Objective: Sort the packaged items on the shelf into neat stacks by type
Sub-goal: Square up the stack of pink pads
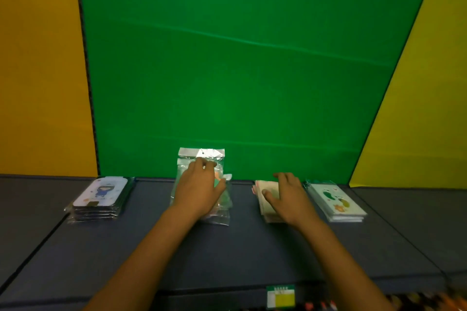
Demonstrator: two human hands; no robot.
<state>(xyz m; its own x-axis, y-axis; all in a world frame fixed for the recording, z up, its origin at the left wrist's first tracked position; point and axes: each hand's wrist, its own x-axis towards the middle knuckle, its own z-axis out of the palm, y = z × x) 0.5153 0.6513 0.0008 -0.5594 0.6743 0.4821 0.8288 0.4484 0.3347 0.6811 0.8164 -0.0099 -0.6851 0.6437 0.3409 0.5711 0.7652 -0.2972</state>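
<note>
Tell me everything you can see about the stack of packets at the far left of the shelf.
The left stack is several flat packets in clear glossy plastic wrap, piled fairly evenly. The top one is white with rounded corners and shows a small cartoon figure in blue. It lies flat on the grey shelf, near the back wall, slightly turned. Neither hand touches it, and it stands apart from the other piles.

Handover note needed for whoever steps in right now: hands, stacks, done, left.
Left hand: lies palm down on the clear-bag stack, fingers curled on its top bag.
Right hand: rests on the beige packet stack, thumb on the top packet.
Shelf, left to right: blue-figure card stack, clear-bag stack, beige packet stack, green-print card stack.
Done: four stacks, apparently one type each; the outer two look tidy and untouched.
Left: square up the two middle stacks. The clear bags are skewed, with the top one jutting toward the green backdrop; the beige packets look slightly fanned.
</note>
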